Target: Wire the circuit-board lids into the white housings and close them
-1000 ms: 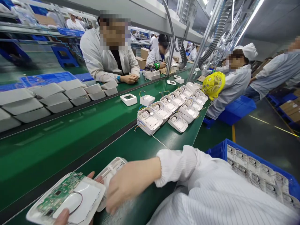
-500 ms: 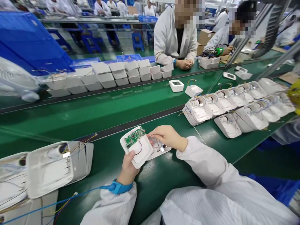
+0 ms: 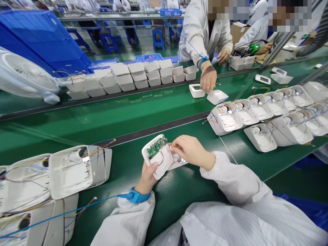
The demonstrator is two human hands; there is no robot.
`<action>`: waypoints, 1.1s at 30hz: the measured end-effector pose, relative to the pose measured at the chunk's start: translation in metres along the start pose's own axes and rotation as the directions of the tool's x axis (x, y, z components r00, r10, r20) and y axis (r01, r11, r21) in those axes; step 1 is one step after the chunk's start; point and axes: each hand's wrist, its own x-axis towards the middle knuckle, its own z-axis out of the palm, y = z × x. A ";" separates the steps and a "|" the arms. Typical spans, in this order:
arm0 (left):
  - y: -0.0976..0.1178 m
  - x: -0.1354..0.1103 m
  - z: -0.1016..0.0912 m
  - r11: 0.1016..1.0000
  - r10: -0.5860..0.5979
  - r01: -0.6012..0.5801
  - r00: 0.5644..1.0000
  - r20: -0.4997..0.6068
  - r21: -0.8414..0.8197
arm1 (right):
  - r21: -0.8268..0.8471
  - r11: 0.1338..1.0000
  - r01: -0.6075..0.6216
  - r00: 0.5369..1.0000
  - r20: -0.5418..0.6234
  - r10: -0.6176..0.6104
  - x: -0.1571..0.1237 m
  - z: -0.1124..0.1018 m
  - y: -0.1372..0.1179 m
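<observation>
Housings [image 3: 70, 174] both sides – PCB panel [image 3: 166, 158] btwn

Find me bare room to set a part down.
Bare table shows between the left housings and your left hand, crossed by a blue cord, and between your right sleeve and the right housings. It's crowded among the housings on either side.

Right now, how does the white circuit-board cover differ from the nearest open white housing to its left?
The circuit-board cover is in the left hand; the open housing is unheld. The cover carries a green circuit board; the housing shows a dark round part and wires. The cover is shallow; the housing is deep-walled. Both are white with rounded corners.
</observation>
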 end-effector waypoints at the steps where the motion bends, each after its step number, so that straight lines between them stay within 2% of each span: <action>1: -0.003 0.000 -0.002 1.000 0.004 -0.003 0.999 -0.036 0.025 | 0.066 0.998 -0.001 1.000 0.003 0.000 -0.001 0.002 -0.003; 3: -0.010 -0.002 -0.007 0.998 -0.002 0.008 0.995 -0.099 0.059 | 0.153 0.988 -0.018 1.000 0.000 0.019 -0.002 0.007 -0.009; 6: -0.016 -0.004 -0.009 0.998 -0.033 0.040 0.989 -0.147 0.049 | 0.196 0.979 -0.065 0.997 -0.025 0.071 -0.004 0.015 -0.015; 12: -0.018 -0.005 -0.007 0.998 -0.059 0.062 0.983 -0.173 0.013 | 0.272 0.952 -0.138 0.986 -0.051 0.158 -0.004 0.019 -0.017; 17: -0.022 -0.004 -0.009 0.997 -0.049 0.058 0.981 -0.186 0.046 | 0.262 0.950 -0.170 0.979 -0.063 0.193 -0.005 0.020 -0.020; 25: -0.021 -0.001 -0.012 0.993 -0.050 0.059 0.995 -0.090 0.105 | 0.228 0.958 -0.174 0.978 -0.073 0.195 -0.005 0.023 -0.015; 28: -0.012 0.000 -0.005 0.994 -0.067 0.073 0.995 -0.073 0.086 | 0.199 0.966 -0.167 0.975 -0.112 0.192 -0.004 0.023 -0.009; 30: -0.005 0.000 0.002 0.993 -0.078 0.081 0.996 -0.043 0.080 | 0.194 0.972 -0.131 0.967 -0.191 0.168 -0.001 0.022 -0.003; 33: 0.004 0.000 0.008 0.994 -0.093 0.091 0.995 0.036 0.061 | 0.199 0.978 0.057 0.967 -0.256 -0.004 0.003 0.018 0.009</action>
